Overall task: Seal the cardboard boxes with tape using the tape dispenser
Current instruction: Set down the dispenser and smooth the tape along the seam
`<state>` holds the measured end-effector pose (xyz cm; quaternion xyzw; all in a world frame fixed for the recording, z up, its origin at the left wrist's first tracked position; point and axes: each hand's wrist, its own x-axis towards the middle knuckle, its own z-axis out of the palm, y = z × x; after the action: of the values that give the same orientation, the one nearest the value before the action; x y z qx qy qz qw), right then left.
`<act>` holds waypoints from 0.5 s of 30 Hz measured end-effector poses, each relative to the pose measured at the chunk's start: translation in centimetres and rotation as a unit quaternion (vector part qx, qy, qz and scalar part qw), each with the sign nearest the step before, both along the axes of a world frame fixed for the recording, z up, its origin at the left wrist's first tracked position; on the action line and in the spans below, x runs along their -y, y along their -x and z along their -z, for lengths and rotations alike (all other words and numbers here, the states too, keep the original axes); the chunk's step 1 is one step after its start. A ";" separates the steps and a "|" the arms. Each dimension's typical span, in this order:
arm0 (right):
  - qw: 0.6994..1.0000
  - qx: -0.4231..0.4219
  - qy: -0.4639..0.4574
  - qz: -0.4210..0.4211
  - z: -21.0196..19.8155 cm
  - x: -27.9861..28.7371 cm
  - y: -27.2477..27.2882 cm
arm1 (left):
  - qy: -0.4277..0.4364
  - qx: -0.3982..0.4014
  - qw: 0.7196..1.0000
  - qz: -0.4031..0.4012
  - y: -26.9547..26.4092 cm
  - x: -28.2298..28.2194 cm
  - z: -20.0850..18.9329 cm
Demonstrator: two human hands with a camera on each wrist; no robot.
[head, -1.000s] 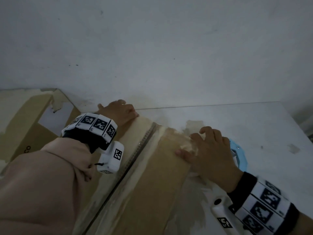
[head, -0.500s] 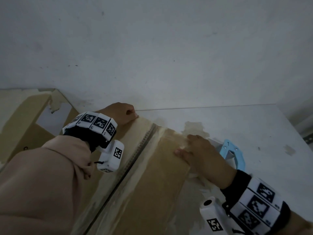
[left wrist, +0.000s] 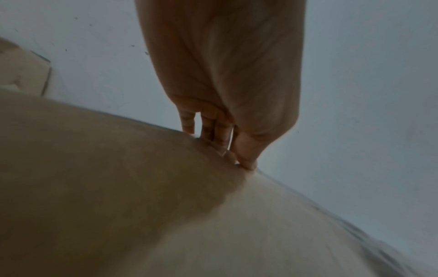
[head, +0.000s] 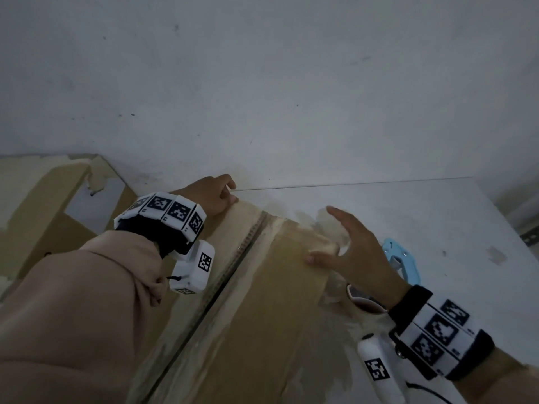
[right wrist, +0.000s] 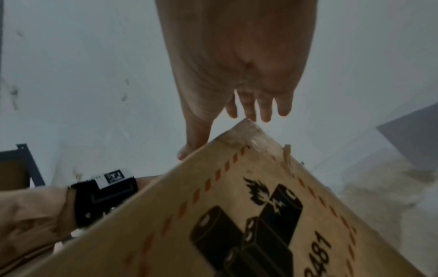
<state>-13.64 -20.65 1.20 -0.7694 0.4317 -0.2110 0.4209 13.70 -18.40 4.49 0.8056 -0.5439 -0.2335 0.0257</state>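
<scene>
Our left hand curls over the cardboard box's far-left edge; our right hand spreads open at its far-right corner, thumb touching. The blue tape dispenser lies just right; we should smooth the tape end flat

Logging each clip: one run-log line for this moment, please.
left hand: gripping brown cardboard box far edge | right hand: open, thumb on box corner | light blue tape dispenser: on table, unheld
</scene>
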 end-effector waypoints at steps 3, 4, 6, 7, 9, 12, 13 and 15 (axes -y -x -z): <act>0.999 0.002 0.006 0.044 0.7 -1.2 0.9 | 0.000 0.007 1.000 -0.006 0.1 0.0 0.1; 0.999 0.004 0.010 0.036 1.0 -1.5 0.9 | -0.002 0.009 1.000 -0.006 0.1 0.1 0.1; 1.000 0.002 0.017 0.020 1.2 -1.9 0.7 | -0.004 0.012 1.000 -0.003 0.0 0.1 0.2; 1.000 -0.002 0.020 0.014 1.2 -1.8 0.5 | -0.002 0.013 1.000 0.000 -0.1 0.1 0.2; 1.000 -0.001 0.021 -0.004 1.0 -1.5 0.3 | 0.008 0.005 1.000 0.007 -0.2 0.1 0.2; 1.000 0.018 0.004 -0.019 0.8 -0.9 0.3 | 0.004 -0.017 0.999 0.030 0.0 0.2 0.0; 0.999 0.025 -0.008 -0.025 0.8 -0.7 0.3 | -0.001 -0.019 0.999 0.036 0.0 0.3 0.1; 0.998 0.011 -0.024 -0.051 0.6 -0.6 0.3 | 0.001 -0.015 0.999 0.039 -0.2 0.4 0.2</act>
<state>-13.91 -20.01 0.59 -0.7779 0.3919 -0.1870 0.4543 13.85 -18.79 4.27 0.7801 -0.5747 -0.2459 0.0260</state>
